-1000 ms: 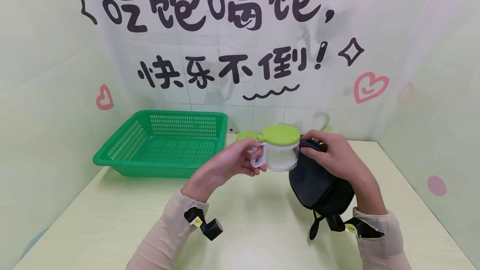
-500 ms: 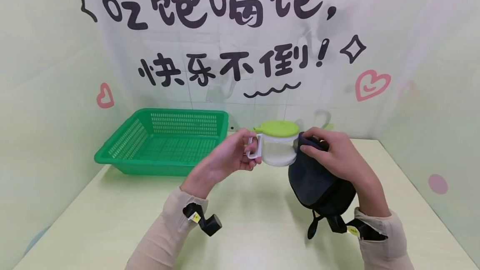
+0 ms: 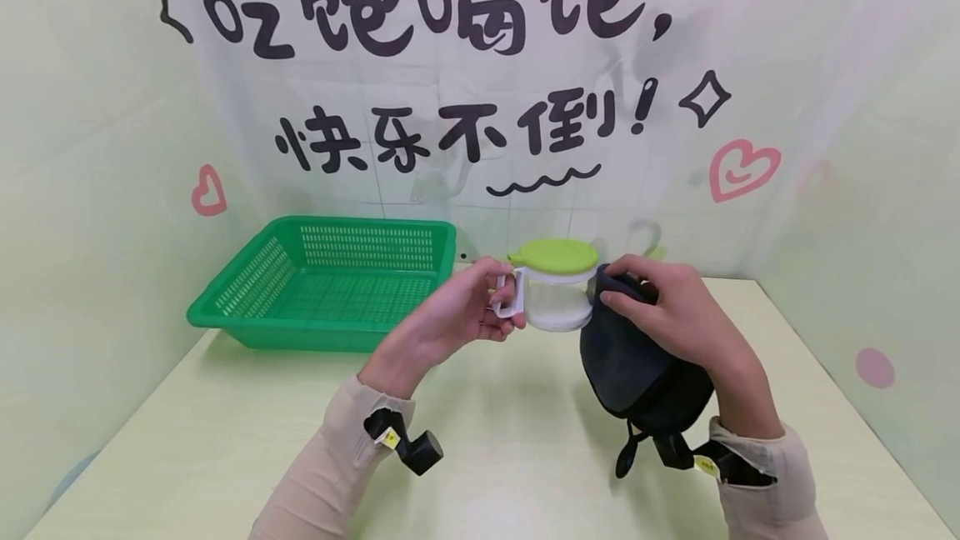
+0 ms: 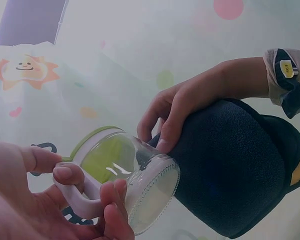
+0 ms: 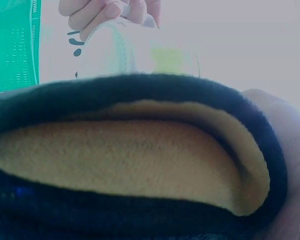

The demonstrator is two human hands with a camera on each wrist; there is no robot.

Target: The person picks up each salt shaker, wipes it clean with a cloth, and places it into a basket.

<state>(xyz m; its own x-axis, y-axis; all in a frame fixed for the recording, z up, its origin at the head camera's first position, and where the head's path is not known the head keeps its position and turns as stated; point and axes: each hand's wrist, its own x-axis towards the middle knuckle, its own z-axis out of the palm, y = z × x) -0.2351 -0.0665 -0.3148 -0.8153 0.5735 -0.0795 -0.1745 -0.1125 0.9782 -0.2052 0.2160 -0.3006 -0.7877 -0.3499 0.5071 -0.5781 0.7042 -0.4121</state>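
Your left hand (image 3: 457,319) grips the white handle (image 3: 512,300) of the glass jar (image 3: 553,300), fingers curled through the loop; your right hand (image 3: 675,315) pinches the dark pouch (image 3: 637,373) at its upper edge, thumb outside the rim. The jar is held in the air above the table (image 3: 225,440), upright in the head view, its green lid (image 3: 553,255) on top, its right side just beside the mouth of the pouch. Whether glass and fabric touch cannot be told: your right fingers cover the meeting point. In the left wrist view the jar's base (image 4: 152,192) faces the camera and the lid shows only through the glass. The right wrist view is largely filled by the pouch's tan lining (image 5: 120,160) and dark rim; the jar behind is a pale blur. The green basket (image 3: 247,319) stands well apart at the left rear of the table. The pouch's lower end hides behind your right wrist.
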